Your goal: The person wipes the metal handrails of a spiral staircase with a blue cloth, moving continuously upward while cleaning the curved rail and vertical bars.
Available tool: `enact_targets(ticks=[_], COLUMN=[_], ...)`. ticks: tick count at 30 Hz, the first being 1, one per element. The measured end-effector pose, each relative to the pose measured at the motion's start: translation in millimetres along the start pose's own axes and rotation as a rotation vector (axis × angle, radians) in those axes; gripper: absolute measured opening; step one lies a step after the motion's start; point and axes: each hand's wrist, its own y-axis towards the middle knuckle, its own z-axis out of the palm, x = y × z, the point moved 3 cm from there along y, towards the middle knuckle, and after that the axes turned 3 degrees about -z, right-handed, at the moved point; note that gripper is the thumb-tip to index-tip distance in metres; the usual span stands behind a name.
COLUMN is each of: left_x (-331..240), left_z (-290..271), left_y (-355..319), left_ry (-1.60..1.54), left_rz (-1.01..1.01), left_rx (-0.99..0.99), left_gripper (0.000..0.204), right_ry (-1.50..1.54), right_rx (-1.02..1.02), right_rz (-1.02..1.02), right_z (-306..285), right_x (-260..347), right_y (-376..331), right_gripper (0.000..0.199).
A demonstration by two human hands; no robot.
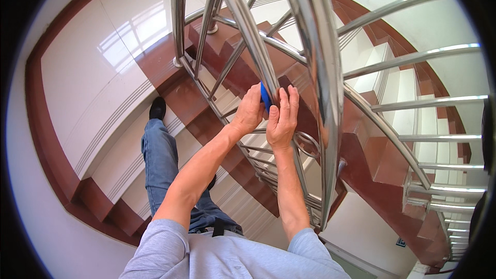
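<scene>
A steel handrail point(253, 41) slopes down toward me along the stairs. On its left side my left hand point(249, 109) is closed around a blue cloth point(265, 97), which it presses to the metal. Only a narrow blue strip shows; the rest lies hidden behind the fingers. My right hand point(284, 120) rests against the rail's right side, its fingers stretched upward and slightly apart, its thumb close to the cloth. Whether any cloth lies under the right palm cannot be seen.
White steps with brown edges point(139, 160) run beneath me, and my shoe point(157, 108) stands on one beside the landing point(77, 72). A thick steel rail point(323, 72) rises just right of my hands. Crossing bars point(227, 70) fill the railing; another flight point(408, 103) lies beyond.
</scene>
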Motion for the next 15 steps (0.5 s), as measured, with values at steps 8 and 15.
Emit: enact_targets(ticks=[8, 15], left_x=[49, 136], left_z=[17, 37], left_y=[-34, -82], left_ry=[0.061, -0.011], left_rz=[-0.003, -0.181], left_rx=[-0.114, -0.069], left_gripper=[0.072, 0.060], right_ry=[-0.056, -0.122], right_rx=[-0.003, 0.034], right_rz=[-0.105, -0.091], right_z=[15, 19], right_x=[-6, -8], right_y=[8, -1], right_gripper=[0.054, 0.071])
